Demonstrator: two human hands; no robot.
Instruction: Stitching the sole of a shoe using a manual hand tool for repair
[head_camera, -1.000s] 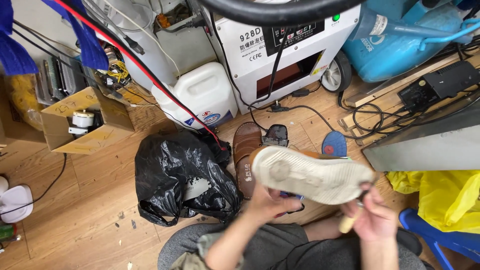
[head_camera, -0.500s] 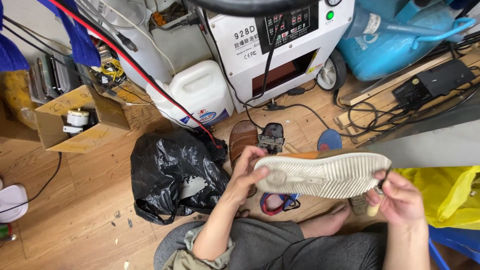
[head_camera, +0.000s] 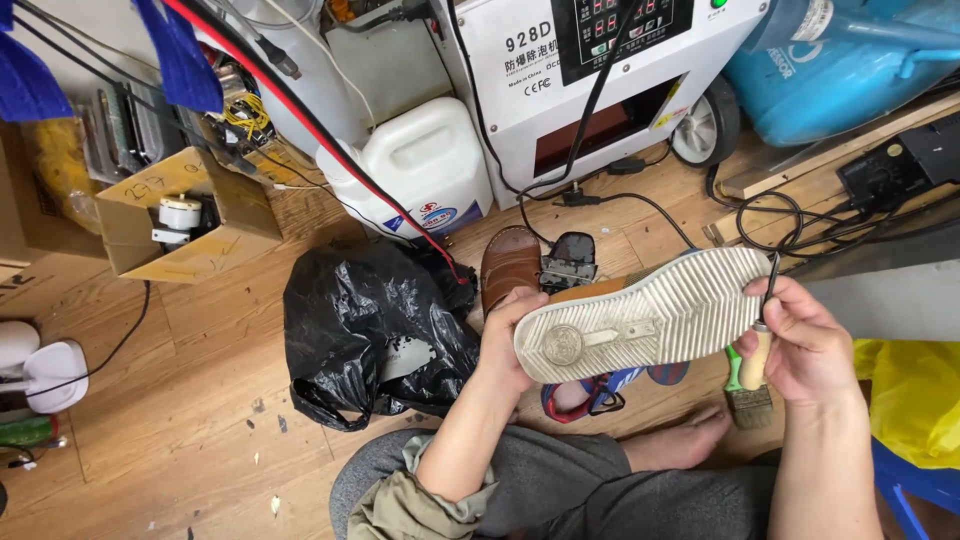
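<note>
Pale shoe sole (head_camera: 645, 315) between both hands

- The shoe (head_camera: 650, 320) shows only its pale ribbed sole; the upper faces away, apart from a tan strip along the top edge.
- The left hand (head_camera: 508, 335) grips the heel end, its fingers hidden behind the sole.
- The tool (head_camera: 762, 325) in the right hand (head_camera: 815, 345) has its wooden handle partly covered by the fingers; what its thin dark metal tip is cannot be told.
- A brush (head_camera: 745, 395) stands half hidden behind that hand.
- The brown shoe (head_camera: 510, 265) on the floor is partly blocked by the left hand.
- The white machine (head_camera: 600, 80) and blue container (head_camera: 840, 70) are cut off by the top edge.
- The black bag (head_camera: 370, 330) hides its contents.
- The yellow bag (head_camera: 915, 400) runs off the right edge.
</note>
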